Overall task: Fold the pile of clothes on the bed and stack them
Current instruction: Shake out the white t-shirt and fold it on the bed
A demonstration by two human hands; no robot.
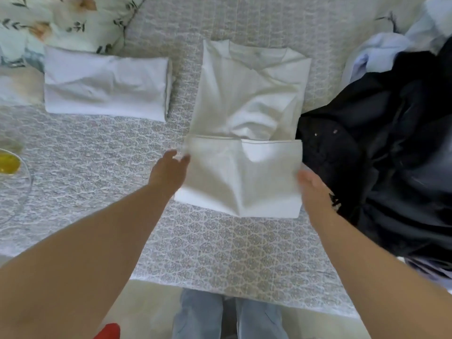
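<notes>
A white T-shirt [247, 99] lies in the middle of the bed, sleeves folded in, with its lower part doubled up toward the collar. My left hand [170, 171] pinches the left edge of that doubled-up flap near its top corner. My right hand [311, 189] grips the flap's right edge. A folded white garment [105, 83] lies to the left on the bed. A pile of unfolded clothes sits at the right: a black garment [381, 148] in front and a pale blue one [381, 47] behind it.
The bed carries a grey patterned cover [220, 248], whose near edge runs across in front of my legs. A floral pillow [61, 18] lies at the back left. At the far left edge is a clear round thing with yellow inside [9, 165].
</notes>
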